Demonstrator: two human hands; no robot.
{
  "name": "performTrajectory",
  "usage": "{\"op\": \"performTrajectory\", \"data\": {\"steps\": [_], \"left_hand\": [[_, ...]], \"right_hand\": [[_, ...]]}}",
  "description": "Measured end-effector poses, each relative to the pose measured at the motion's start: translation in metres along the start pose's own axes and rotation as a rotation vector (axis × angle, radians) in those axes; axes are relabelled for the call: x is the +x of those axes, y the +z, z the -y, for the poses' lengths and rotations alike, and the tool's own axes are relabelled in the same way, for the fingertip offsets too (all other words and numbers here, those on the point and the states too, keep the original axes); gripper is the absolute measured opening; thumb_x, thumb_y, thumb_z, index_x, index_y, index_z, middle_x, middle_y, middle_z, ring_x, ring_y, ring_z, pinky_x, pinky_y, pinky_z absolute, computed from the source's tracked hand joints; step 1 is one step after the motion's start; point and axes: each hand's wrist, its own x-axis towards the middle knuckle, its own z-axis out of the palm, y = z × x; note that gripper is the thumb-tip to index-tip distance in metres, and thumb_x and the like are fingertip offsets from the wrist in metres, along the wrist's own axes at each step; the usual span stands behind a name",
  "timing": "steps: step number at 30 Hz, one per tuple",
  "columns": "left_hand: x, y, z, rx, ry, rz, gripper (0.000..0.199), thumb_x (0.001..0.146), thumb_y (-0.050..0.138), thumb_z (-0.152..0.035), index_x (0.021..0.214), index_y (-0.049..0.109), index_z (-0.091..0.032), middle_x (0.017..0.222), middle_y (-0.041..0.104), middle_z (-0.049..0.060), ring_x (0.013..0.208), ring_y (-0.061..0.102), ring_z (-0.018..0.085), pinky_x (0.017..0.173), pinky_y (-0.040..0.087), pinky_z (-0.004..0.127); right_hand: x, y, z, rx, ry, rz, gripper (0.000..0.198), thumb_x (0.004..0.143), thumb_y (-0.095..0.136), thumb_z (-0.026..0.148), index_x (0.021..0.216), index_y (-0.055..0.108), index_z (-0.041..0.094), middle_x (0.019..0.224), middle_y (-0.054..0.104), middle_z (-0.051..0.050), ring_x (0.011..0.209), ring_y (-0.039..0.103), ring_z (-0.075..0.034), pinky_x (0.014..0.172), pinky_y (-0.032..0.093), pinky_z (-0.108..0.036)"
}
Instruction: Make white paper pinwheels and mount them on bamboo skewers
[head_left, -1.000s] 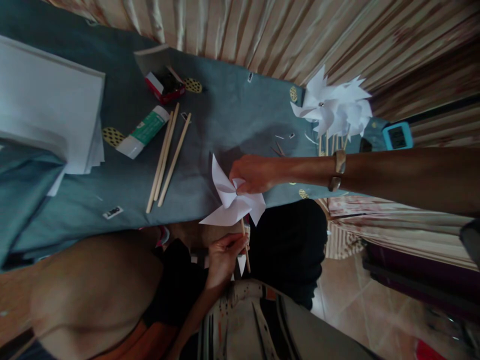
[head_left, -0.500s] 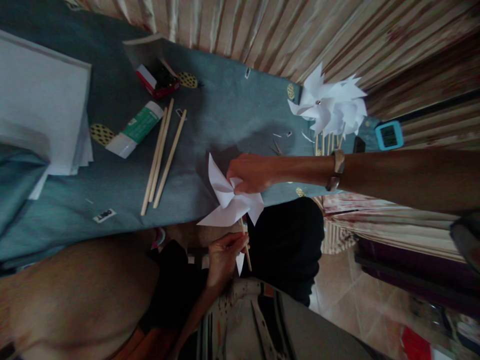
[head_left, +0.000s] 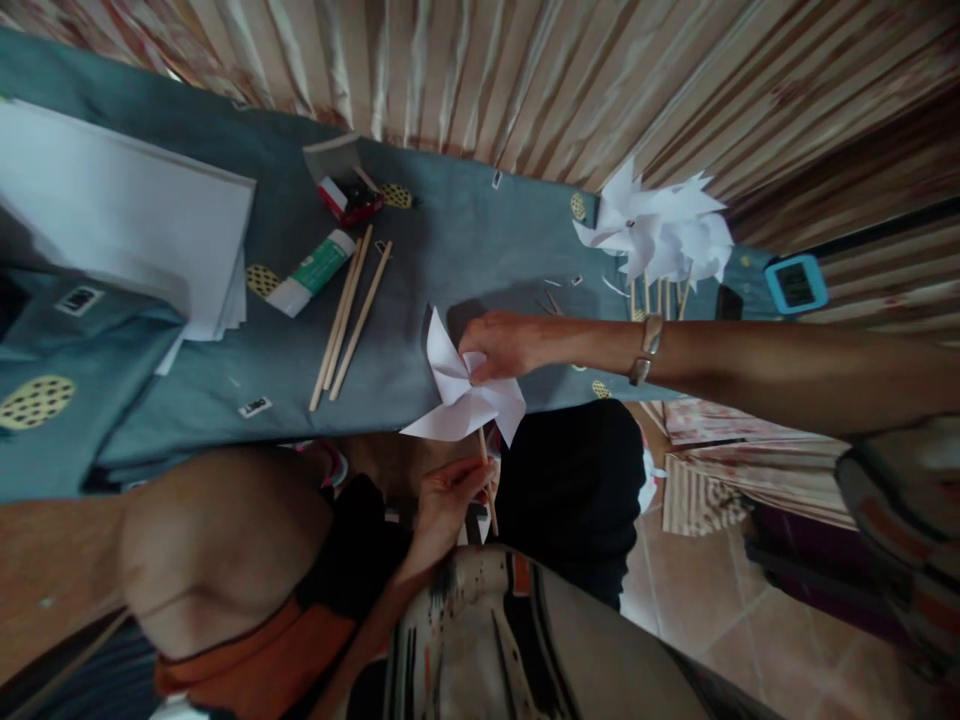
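A white paper pinwheel [head_left: 454, 388] is at the table's front edge, its blades spread out and its wooden stick [head_left: 491, 500] pointing down toward my lap. My left hand [head_left: 448, 500] is closed on that stick, thumb and fingers pinching it below the blades. From the right, my right hand [head_left: 501, 345] reaches in with its fingers closed on the paper near the pinwheel's centre. The fingertips there are partly hidden behind the folded blades. A bracelet [head_left: 646, 350] is on the right wrist.
Loose wooden sticks [head_left: 360, 322] lie left of the pinwheel, beside a green-and-white glue stick [head_left: 313, 272] and an open red box [head_left: 352, 200] of small dark things. White paper sheets [head_left: 187, 210] are stacked far left. Several pinwheels [head_left: 637, 225] and a blue-framed device [head_left: 796, 283] lie right.
The view has shifted, so the table items on the left appear farther right. Both hands keep their hold on the pinwheel, with little movement between them.
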Motion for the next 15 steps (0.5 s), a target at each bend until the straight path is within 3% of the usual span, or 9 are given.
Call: {"op": "performTrajectory", "data": {"steps": [8, 15], "left_hand": [[0.004, 0.004, -0.008, 0.011, 0.056, 0.035, 0.044, 0.048, 0.088, -0.051, 0.072, 0.080, -0.015, 0.066, 0.074, 0.007, 0.055, 0.061, 0.012, 0.049, 0.044, 0.021], [0.011, 0.006, -0.004, 0.033, 0.068, 0.064, 0.041, 0.054, 0.086, -0.050, 0.072, 0.079, -0.013, 0.061, 0.072, 0.006, 0.053, 0.067, 0.016, 0.046, 0.041, 0.021]], "right_hand": [[0.000, 0.003, 0.000, -0.032, 0.005, -0.052, 0.020, 0.087, 0.068, 0.022, 0.103, 0.073, 0.011, 0.109, 0.074, -0.012, 0.106, 0.065, -0.022, 0.084, 0.042, -0.029], [0.005, 0.005, -0.005, -0.069, -0.014, -0.077, 0.022, 0.083, 0.073, 0.026, 0.099, 0.075, 0.011, 0.108, 0.075, -0.012, 0.104, 0.067, -0.025, 0.079, 0.043, -0.028]]}}
